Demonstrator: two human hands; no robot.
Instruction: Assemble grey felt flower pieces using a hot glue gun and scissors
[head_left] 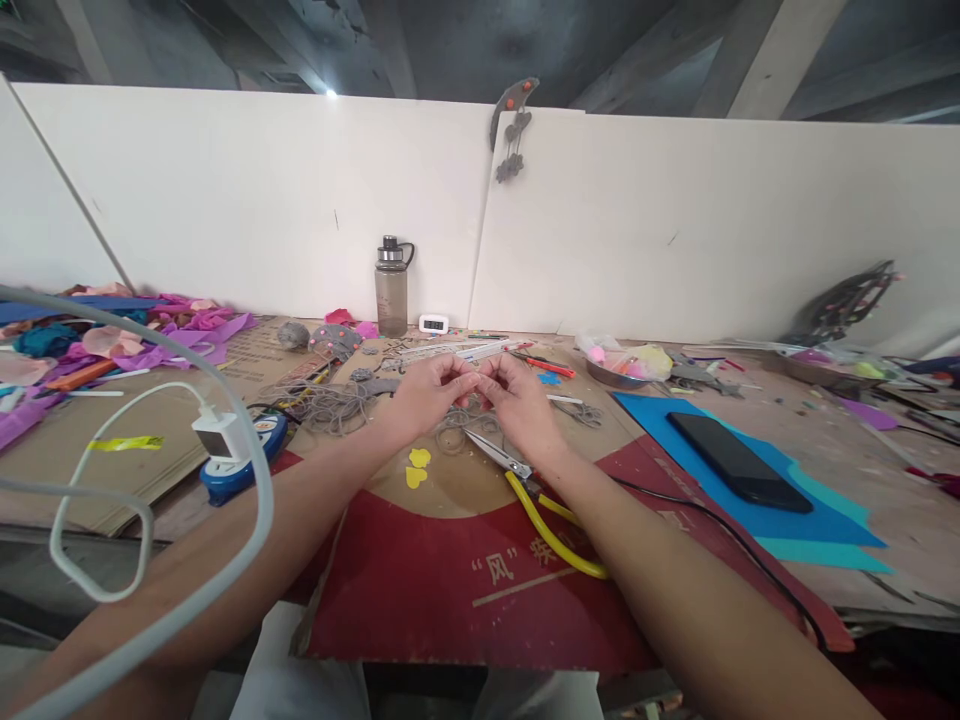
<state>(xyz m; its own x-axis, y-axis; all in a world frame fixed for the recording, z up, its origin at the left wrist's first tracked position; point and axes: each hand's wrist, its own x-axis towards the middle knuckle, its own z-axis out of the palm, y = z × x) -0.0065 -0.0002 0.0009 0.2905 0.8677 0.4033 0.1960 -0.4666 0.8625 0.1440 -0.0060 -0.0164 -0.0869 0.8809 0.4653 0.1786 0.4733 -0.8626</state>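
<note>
My left hand point(431, 392) and my right hand point(517, 398) meet fingertip to fingertip above the middle of a red and brown cardboard sheet point(420, 590). Both are closed in a pinch; whatever sits between the fingers is too small or hidden to name. Grey yarn point(334, 405) lies in loose tangles beside and beneath them. Just below the hands rest scissors with yellow handles point(541, 520), partly covered by my right forearm. Small yellow cut-out pieces point(417, 468) lie on the cardboard, to the left of the scissors' blades.
A white cable point(262, 470) crosses the left foreground, near a charger plug point(223, 437) and blue tape measure point(262, 440). On the right, a black phone point(739, 462) lies on blue sheets point(840, 520). A bottle point(391, 290) and small clock point(433, 323) stand by the white partition point(247, 200).
</note>
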